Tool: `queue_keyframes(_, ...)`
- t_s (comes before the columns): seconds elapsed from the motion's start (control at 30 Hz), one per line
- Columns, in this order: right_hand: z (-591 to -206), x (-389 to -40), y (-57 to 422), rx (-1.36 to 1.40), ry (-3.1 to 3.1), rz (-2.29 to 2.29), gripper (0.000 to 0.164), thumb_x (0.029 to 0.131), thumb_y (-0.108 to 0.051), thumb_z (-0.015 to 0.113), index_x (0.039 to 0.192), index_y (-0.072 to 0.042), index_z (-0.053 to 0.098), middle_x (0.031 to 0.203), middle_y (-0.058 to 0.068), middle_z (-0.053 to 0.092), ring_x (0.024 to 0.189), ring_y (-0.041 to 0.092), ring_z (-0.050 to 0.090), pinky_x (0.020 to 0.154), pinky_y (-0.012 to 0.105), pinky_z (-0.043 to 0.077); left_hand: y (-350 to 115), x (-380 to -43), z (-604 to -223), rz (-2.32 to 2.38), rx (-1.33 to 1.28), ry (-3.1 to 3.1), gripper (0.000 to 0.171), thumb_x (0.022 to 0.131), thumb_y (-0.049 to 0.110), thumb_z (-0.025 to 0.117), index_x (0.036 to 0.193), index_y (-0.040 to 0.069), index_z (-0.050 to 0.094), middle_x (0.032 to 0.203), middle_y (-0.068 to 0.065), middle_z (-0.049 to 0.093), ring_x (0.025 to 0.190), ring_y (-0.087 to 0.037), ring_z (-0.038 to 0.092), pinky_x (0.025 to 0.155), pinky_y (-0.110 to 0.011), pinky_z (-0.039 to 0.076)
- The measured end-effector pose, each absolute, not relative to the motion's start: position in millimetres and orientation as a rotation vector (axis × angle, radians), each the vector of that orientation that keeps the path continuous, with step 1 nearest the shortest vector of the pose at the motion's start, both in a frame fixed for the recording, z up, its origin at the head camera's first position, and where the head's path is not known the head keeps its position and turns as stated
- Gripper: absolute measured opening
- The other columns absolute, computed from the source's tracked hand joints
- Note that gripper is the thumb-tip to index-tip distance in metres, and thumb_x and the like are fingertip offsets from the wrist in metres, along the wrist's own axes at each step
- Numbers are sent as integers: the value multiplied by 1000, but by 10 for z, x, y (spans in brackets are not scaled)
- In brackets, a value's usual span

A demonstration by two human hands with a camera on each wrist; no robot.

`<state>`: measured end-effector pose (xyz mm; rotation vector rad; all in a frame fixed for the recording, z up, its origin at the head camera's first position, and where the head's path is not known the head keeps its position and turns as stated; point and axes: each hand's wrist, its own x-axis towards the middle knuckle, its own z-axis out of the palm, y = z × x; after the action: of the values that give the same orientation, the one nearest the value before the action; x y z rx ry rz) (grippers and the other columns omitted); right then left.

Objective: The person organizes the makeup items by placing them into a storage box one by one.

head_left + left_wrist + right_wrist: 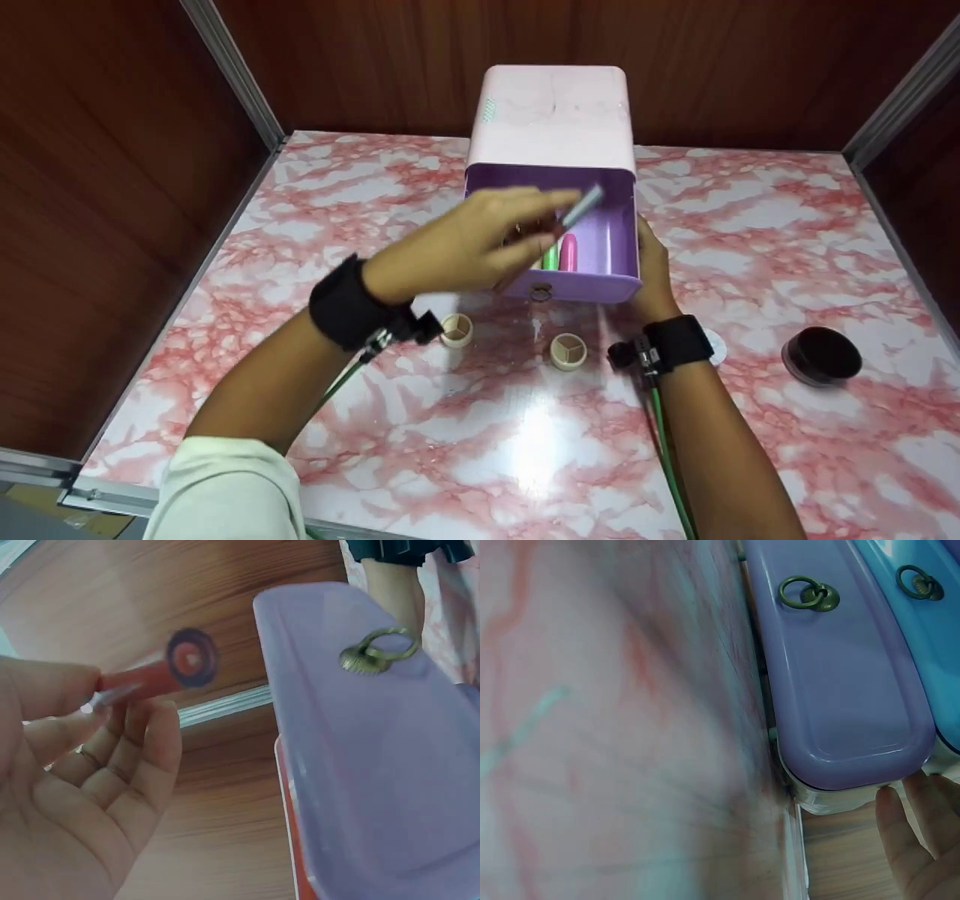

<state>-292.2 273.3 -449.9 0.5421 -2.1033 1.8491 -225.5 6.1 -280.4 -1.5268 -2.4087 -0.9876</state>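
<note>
My left hand (469, 240) is over the pulled-out purple drawer (589, 288) of a pale pink box (555, 116). Between thumb and fingers it pinches a slim tube (583, 207), blurred and silvery at its upper end in the head view. The left wrist view shows this tube's red body (146, 681) and dark round end. Inside the drawer lie a green tube (550, 258) and a pink tube (568, 253), partly covered by the left hand. At the drawer's right side is my right hand (654, 262), its extended fingertips at the lower edge in the right wrist view.
Two cream round pots (456, 331) with three sections each sit in front of the drawer. A black round container (821, 356) stands farther right. A white disc (717, 347) is partly behind my right wrist. A blue drawer front (922, 630) adjoins the purple one.
</note>
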Motion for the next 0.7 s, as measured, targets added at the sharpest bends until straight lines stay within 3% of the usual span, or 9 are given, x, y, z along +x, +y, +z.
queue_keyframes(0.13, -4488, -2922, 2735, 546, -2113, 1761, 55, 87, 0, 67, 139, -10, 53, 116, 14, 65, 95, 23, 62, 88, 33, 50, 157, -2417, -2709, -951, -1419, -2646, 46, 101, 16, 53, 145, 4, 43, 97, -4, 67, 70, -11, 64, 73, -22, 51)
queue_keyframes(0.23, -4482, -2929, 2729, 543, -2120, 1738, 55, 88, -2, 67, 139, -10, 52, 118, 13, 65, 97, 22, 62, 88, 32, 49, 239, -2545, -2709, -879, -1392, -2762, 42, 101, 15, 52, 142, 10, 48, 86, 1, 64, 59, -10, 61, 67, -23, 50)
queue_keyframes(0.37, -4487, -2951, 2719, 557, -2111, 1824, 62, 82, 0, 73, 139, -16, 53, 114, 13, 65, 93, 27, 62, 84, 36, 52, 349, -2723, -2762, -760, -1393, -2829, 36, 97, 10, 52, 131, 14, 62, 100, 0, 68, 76, -8, 59, 75, -24, 47)
queue_keyframes(0.47, -4483, -2951, 2713, 572, -2122, 1794, 64, 78, 2, 73, 137, -14, 54, 110, 13, 65, 91, 26, 62, 83, 35, 52, 440, -2828, -2773, -737, -1388, -2909, 32, 95, 8, 52, 121, 14, 70, 109, 0, 68, 81, -10, 56, 76, -24, 45)
queue_keyframes(0.6, -4473, -2935, 2719, 556, -2149, 1683, 59, 80, 1, 70, 136, -9, 54, 109, 12, 66, 91, 21, 62, 84, 31, 51, 579, -2934, -2746, -704, -1355, -3053, 28, 98, 11, 53, 120, 13, 71, 112, 0, 69, 85, -11, 57, 76, -23, 45)
queue_keyframes(0.7, -4479, -2930, 2730, 539, -2136, 1750, 60, 80, 1, 70, 136, -12, 54, 110, 12, 66, 93, 24, 62, 85, 34, 51, 670, -2998, -2731, -705, -1338, -3093, 30, 96, 10, 54, 120, 13, 70, 116, -1, 68, 93, -9, 57, 80, -21, 44)
